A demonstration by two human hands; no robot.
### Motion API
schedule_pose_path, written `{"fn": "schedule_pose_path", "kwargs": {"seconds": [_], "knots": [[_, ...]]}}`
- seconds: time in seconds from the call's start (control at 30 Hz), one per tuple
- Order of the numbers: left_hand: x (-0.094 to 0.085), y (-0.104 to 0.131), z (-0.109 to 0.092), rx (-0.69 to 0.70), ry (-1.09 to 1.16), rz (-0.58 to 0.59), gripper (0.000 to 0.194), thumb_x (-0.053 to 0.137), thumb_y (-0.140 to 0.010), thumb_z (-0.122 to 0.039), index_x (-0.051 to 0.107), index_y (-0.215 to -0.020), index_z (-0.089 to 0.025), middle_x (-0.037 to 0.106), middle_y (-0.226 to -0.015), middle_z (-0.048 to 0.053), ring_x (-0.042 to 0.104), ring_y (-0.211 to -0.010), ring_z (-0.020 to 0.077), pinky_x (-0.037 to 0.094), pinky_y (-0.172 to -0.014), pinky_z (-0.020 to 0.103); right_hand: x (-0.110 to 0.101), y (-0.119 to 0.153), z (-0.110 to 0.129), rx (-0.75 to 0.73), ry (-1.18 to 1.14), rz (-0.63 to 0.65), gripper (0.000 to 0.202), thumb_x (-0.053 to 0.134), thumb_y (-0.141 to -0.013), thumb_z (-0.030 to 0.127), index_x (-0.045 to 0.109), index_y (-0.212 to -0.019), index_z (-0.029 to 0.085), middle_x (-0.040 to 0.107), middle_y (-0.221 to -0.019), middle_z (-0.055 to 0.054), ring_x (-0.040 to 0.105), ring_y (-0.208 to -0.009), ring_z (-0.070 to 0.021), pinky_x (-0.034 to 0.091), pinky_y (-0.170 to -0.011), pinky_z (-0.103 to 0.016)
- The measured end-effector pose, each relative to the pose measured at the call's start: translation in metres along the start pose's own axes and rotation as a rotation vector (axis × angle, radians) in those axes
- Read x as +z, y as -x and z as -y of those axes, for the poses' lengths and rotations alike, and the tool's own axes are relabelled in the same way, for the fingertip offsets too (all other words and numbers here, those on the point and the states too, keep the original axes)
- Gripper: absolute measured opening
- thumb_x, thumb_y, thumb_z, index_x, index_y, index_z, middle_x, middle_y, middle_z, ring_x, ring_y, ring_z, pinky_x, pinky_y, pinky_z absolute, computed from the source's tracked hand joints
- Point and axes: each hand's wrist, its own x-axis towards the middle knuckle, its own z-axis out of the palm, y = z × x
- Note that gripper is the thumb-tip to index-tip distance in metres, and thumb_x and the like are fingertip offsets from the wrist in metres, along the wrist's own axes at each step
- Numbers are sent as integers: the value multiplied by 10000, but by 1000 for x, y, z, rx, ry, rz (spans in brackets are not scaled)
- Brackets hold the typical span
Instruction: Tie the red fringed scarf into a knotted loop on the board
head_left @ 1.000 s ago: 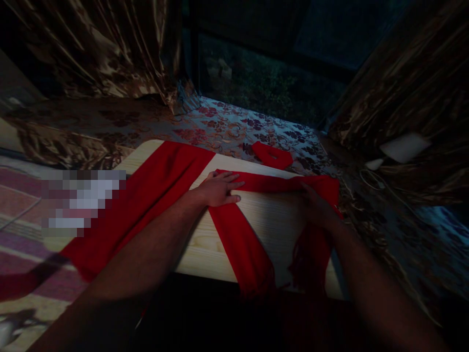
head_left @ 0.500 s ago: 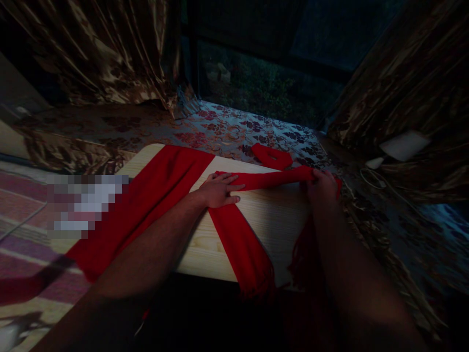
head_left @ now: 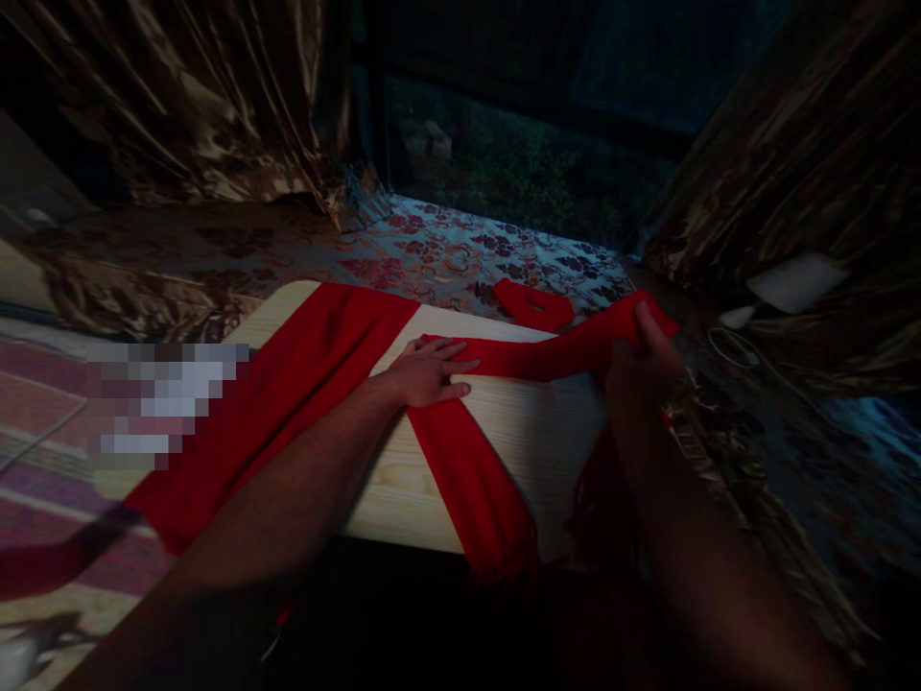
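A narrow folded red scarf (head_left: 518, 359) with fringed ends lies across the light wooden table (head_left: 399, 480). My left hand (head_left: 432, 374) is flat on it with fingers spread, pressing where the cloth bends. One fringed end slants from there to the table's near edge. Near the table's right side, my right hand (head_left: 651, 365) grips the scarf with the thumb on top and raises that part off the surface. More dark fringe hangs beneath this hand. A wider red cloth (head_left: 317, 374) lies lengthwise over the table's left part, under my left forearm.
Behind the table is a ledge with a floral cover (head_left: 438, 240), bearing a folded red strip (head_left: 536, 307). A white box-like object (head_left: 795, 283) and a cable are at the right. Curtains (head_left: 237, 115) flank the dark window. A striped rug (head_left: 43, 403) covers the floor at left.
My right hand has moved up and slightly right, lifting and turning the scarf's right part. My left hand stays in place on the cloth.
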Motion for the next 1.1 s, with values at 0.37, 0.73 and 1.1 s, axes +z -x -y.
{"fn": "schedule_pose_path", "kwargs": {"seconds": [0.37,0.73,1.1], "knots": [[-1,-1,1,7,-41,15,524,362,-1006,-500,445,-1515,-408,262,-1679,20,262,-1523,327,230,-1156,618,-24,167,62,-662,-83,744,735,543,-929,210,297,-1615,304,607,-1387,-132,641,-1195,-317,554,-1026,-465],[0,-1,-1,-3,-59,-6,536,370,-993,-519,459,-1509,-405,282,-1672,25,288,-1510,338,261,-1137,611,-27,150,68,-800,-46,1097,667,651,-887,261,471,-1529,257,695,-1219,-120,638,-1130,-287,510,-1004,-446],[2,-2,-1,-12,-52,-19,567,378,-989,-513,386,-1547,-415,276,-1676,19,273,-1518,325,248,-1149,595,11,60,55,-694,79,892,419,682,-855,249,678,-1273,222,659,-1331,-115,592,-1253,-278,438,-1088,-468]]}}
